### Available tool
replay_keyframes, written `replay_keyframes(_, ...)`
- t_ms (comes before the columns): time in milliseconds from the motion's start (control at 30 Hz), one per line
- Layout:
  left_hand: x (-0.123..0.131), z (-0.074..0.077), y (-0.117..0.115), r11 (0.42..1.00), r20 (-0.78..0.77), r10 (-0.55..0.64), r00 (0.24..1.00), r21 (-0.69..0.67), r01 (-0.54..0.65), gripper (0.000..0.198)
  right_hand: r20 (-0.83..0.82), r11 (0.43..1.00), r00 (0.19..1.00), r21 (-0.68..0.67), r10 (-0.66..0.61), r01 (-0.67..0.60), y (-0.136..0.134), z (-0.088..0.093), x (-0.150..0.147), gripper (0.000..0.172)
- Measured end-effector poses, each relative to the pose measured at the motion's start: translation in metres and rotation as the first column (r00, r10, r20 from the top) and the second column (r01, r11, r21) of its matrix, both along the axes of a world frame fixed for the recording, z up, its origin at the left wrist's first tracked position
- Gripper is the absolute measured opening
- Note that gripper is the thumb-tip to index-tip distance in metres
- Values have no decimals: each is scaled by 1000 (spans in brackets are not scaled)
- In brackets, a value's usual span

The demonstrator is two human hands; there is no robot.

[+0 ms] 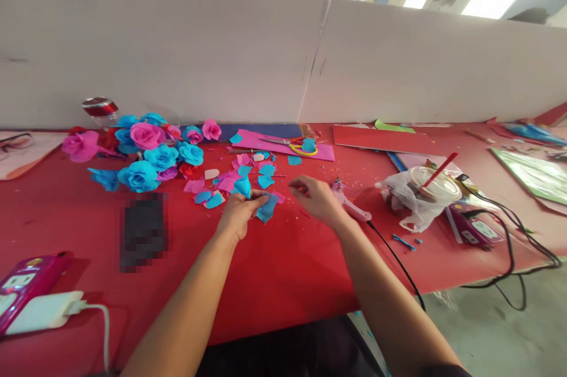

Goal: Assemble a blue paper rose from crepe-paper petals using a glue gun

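Observation:
My left hand is closed on a blue paper piece that sticks out to the right of its fingertips; a rolled blue paper bud rises above the same hand. To the right, my right hand is raised over the red table with its fingers curled together; what they hold, if anything, is too small to tell. A pink glue gun lies just right of that hand. Loose blue petals and pink petals are scattered beyond my hands.
Paper flowers are bunched at the left. Yellow-handled scissors rest on pink paper near the wall. A bagged cup and a power strip with black cables stand right; another power strip lies at the left edge.

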State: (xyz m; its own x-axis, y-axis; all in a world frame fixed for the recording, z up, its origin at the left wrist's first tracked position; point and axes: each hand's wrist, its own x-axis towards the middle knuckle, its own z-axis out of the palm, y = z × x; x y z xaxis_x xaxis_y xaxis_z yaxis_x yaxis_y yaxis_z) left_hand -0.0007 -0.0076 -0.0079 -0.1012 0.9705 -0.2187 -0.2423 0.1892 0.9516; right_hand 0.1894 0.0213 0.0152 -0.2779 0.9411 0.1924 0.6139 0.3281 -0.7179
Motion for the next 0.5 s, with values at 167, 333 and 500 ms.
replay_keyframes(167,0,-5,0,991,-114,-67,991,-121,54,25,576,944,749,170,-327,282,-27,7,75,42)
replay_keyframes(333,9,-7,-5,971,-313,-226,922,-152,186,20,739,958,627,89,-247,273,-32,-16,97,43)
replay_keyframes(500,17,-15,-10,962,-516,-274,812,-144,234,13,553,943,764,185,-333,277,-35,-16,100,42)
